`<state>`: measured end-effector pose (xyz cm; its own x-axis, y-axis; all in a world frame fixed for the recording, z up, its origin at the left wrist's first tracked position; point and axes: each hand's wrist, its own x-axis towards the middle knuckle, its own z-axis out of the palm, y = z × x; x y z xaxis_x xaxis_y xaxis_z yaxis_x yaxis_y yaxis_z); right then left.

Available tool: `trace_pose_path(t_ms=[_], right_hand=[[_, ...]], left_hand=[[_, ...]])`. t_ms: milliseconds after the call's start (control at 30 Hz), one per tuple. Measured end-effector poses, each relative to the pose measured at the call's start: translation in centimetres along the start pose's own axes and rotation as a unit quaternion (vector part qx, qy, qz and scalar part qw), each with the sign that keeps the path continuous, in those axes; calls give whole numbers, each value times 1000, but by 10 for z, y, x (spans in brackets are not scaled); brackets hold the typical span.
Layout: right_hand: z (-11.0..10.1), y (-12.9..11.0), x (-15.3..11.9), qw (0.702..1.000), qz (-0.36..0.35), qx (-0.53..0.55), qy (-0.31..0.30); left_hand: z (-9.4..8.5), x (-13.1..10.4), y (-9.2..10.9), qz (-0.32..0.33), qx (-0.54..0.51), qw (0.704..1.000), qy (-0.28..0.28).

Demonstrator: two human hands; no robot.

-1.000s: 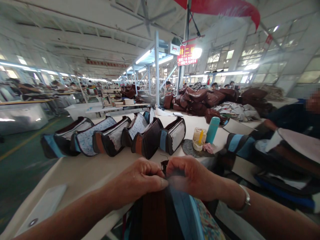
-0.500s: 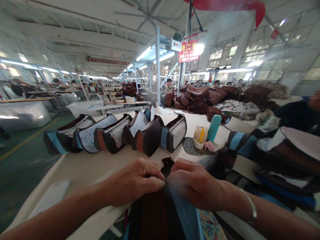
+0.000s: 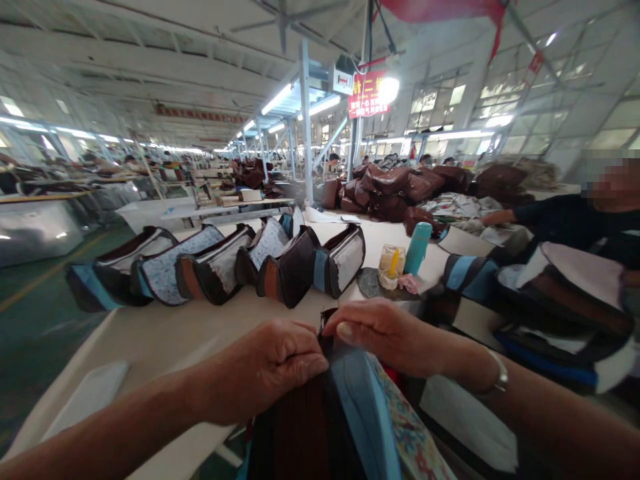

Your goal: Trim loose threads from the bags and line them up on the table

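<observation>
A bag piece (image 3: 305, 427) in dark, brown and light blue strips, with a flowered lining at its right, hangs at the front edge of the table. My left hand (image 3: 275, 363) pinches its upper edge, fingers curled and thumb pressed down. Just right of it and slightly higher, my right hand (image 3: 383, 333) grips the dark top end of the same piece between thumb and fingers. A silvery bangle circles my right wrist. The fingertips of both hands are close together, and the edge between them is partly hidden.
Several open bag bodies (image 3: 290, 267) stand in a row across the table (image 3: 210, 347). Beyond my right hand are a turquoise bottle (image 3: 418, 248) and a jar (image 3: 391, 267). More bag pieces (image 3: 575, 287) are stacked at the right, near a person (image 3: 555, 217). Brown bags (image 3: 390, 190) lie heaped behind.
My right hand has risen slightly toward the top end of the piece. More of the blue strip and flowered lining shows. The view has shifted, and the person's arm at the right now reaches out.
</observation>
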<state>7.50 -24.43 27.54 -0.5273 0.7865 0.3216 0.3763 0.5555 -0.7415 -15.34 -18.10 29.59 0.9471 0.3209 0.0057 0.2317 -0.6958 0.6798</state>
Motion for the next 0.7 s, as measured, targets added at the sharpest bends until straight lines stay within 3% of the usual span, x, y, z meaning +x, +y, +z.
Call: trace_pose_path(t_ms=[67, 133, 300, 433, 533, 700], right_hand=[[-5, 1, 7, 994, -32, -11, -101], [-5, 5, 10, 989, -60, -1, -134], [5, 14, 3, 995, -60, -2, -76], [1, 10, -3, 996, -44, 19, -77], [-4, 8, -7, 997, -39, 10, -72], [-5, 10, -17, 997, -32, -37, -60]], left_hand=[[1, 2, -1, 7, 3, 1000, -2], [2, 3, -5, 13, -3, 1000, -6], [-5, 4, -16, -35, -79, 995, -42], [-16, 6, -19, -82, -121, 985, -90], [-16, 11, -12, -63, -71, 988, -119], [-8, 20, 1, -28, 44, 996, -67]])
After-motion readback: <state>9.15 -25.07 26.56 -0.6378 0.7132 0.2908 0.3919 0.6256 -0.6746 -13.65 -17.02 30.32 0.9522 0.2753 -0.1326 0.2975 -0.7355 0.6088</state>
